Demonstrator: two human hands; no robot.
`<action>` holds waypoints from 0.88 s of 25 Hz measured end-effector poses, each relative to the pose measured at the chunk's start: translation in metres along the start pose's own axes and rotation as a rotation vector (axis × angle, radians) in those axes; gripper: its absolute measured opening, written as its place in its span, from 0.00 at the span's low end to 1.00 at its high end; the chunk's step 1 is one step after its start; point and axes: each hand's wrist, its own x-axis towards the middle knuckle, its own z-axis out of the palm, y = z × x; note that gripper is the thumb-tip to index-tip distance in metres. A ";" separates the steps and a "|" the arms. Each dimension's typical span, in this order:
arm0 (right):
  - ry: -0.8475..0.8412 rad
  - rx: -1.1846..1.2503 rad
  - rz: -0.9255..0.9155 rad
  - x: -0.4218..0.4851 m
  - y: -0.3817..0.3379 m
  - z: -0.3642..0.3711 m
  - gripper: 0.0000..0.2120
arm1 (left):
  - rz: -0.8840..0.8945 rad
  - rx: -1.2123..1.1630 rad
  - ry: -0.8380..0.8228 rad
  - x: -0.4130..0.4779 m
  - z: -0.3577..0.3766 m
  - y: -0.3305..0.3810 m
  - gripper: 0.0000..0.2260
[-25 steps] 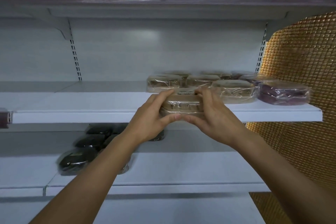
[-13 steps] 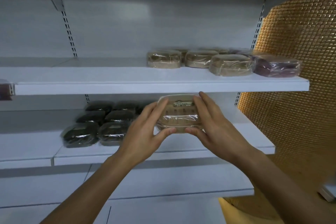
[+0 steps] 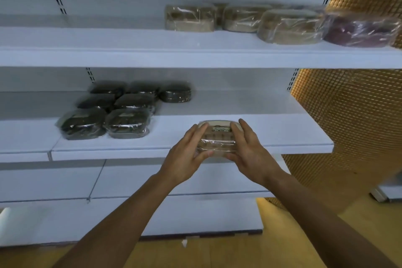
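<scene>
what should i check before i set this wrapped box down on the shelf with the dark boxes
1. Grip: left hand and right hand hold the wrapped box by its two sides: ok.
2. Landing spot: the middle shelf is bare right of the dark boxes: ok.
3. Gap to the dark boxes: clearly apart from the held box: ok.
4. Label side up: ok.
5. Box bottom already touching the shelf: cannot tell.
6. Wrap intact underneath: cannot tell.

A shop: white display shelves (image 3: 195, 56) with rows of wrapped food trays (image 3: 289, 27).
</scene>
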 end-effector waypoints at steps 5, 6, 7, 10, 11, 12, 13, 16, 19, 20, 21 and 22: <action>-0.027 0.029 0.008 0.021 0.032 0.031 0.39 | -0.073 0.002 -0.021 0.022 0.033 -0.021 0.31; -0.027 0.028 0.009 0.027 0.038 0.036 0.39 | -0.077 0.015 -0.025 0.028 0.037 -0.026 0.31; -0.021 0.028 0.010 0.032 0.044 0.039 0.39 | -0.080 0.034 -0.027 0.034 0.041 -0.029 0.31; 0.004 0.027 0.010 0.052 0.060 0.046 0.38 | -0.130 0.094 -0.021 0.055 0.050 -0.035 0.33; 0.005 0.031 0.013 0.059 0.065 0.048 0.37 | -0.157 0.113 -0.019 0.063 0.054 -0.037 0.33; 0.008 0.037 0.023 0.067 0.069 0.051 0.37 | -0.178 0.124 -0.016 0.070 0.056 -0.038 0.34; 0.016 0.041 0.035 0.074 0.073 0.053 0.37 | -0.188 0.125 -0.012 0.078 0.057 -0.041 0.35; 0.050 0.065 0.090 0.097 0.081 0.061 0.36 | -0.176 0.054 0.001 0.103 0.060 -0.056 0.35; 0.097 0.119 0.131 0.121 0.088 0.073 0.36 | -0.169 -0.008 0.037 0.126 0.061 -0.074 0.34; 0.112 0.136 0.136 0.128 0.090 0.077 0.36 | -0.175 -0.002 0.051 0.134 0.062 -0.078 0.34; 0.122 0.153 0.141 0.136 0.094 0.082 0.36 | -0.183 0.013 0.067 0.141 0.063 -0.081 0.34; 0.125 0.166 0.148 0.144 0.097 0.085 0.36 | -0.194 0.038 0.088 0.148 0.064 -0.082 0.34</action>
